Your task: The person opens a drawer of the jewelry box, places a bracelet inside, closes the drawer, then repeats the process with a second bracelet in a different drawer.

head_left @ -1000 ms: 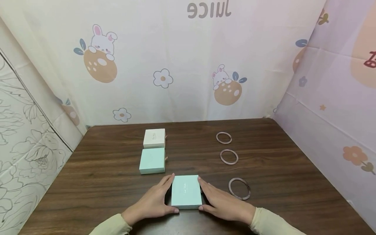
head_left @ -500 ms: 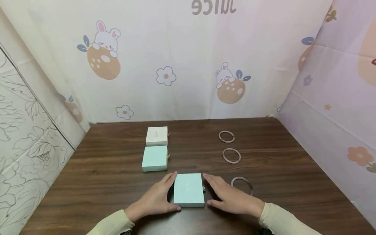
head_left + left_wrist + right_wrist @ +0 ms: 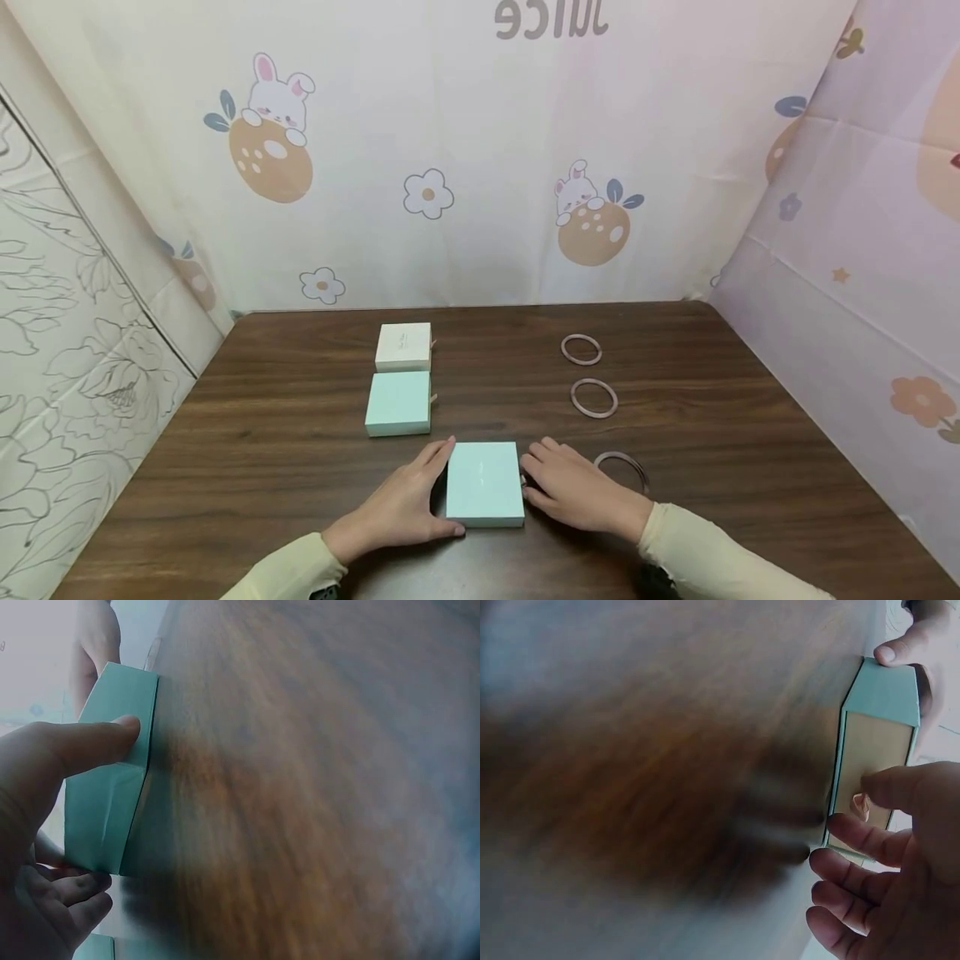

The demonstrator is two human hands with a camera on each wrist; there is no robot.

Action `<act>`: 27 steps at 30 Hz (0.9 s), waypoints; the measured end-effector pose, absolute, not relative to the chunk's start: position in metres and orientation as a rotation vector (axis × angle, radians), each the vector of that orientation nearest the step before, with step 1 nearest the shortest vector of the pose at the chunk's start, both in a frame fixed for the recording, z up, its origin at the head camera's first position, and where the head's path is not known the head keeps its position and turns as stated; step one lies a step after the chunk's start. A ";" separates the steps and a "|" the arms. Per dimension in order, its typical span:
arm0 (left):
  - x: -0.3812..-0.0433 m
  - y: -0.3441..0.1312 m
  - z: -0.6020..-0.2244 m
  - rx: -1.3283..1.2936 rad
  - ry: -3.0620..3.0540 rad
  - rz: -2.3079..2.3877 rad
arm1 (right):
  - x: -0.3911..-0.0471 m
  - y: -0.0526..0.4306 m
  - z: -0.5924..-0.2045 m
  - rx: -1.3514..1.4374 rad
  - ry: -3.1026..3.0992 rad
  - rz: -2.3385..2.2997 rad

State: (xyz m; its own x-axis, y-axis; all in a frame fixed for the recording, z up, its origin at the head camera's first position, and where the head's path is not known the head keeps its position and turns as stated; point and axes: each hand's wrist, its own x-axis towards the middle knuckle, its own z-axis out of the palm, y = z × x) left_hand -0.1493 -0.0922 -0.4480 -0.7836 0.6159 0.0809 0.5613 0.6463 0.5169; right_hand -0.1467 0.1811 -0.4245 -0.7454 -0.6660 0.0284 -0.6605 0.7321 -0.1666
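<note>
A square mint-green drawer box lies flat on the table in front of me. My left hand grips its left side, thumb on the front corner and fingers at the back corner. At its right side my right hand is close, fingers bent. The right wrist view shows the box's tan drawer front with a small ribbon pull loop. Thumb and index finger are on either side of that loop, with a gap between their tips. A bangle lies just beyond the right hand, partly hidden by it.
On the dark wood table, a second mint box and a cream box stand in a row at back left, ribbon tabs facing right. Two more bangles, a middle one and a far one, lie at back right. A printed curtain closes the back.
My right hand first let go of the box's right side and drew away to the right. Its fingers have since bent in toward the ribbon loop. The left hand keeps its grip.
</note>
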 end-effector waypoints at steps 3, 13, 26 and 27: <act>-0.149 -0.092 -0.448 0.985 2.755 0.808 | -0.147 0.176 -0.425 -1.146 2.932 -0.183; -0.148 -0.093 -0.447 0.972 2.767 0.808 | -0.148 0.170 -0.424 -1.190 2.993 -0.095; -0.147 -0.093 -0.449 0.988 2.774 0.805 | -0.145 0.170 -0.428 -1.156 3.098 -0.109; -0.147 -0.093 -0.449 0.990 2.774 0.804 | -0.145 0.170 -0.428 -1.159 3.102 -0.106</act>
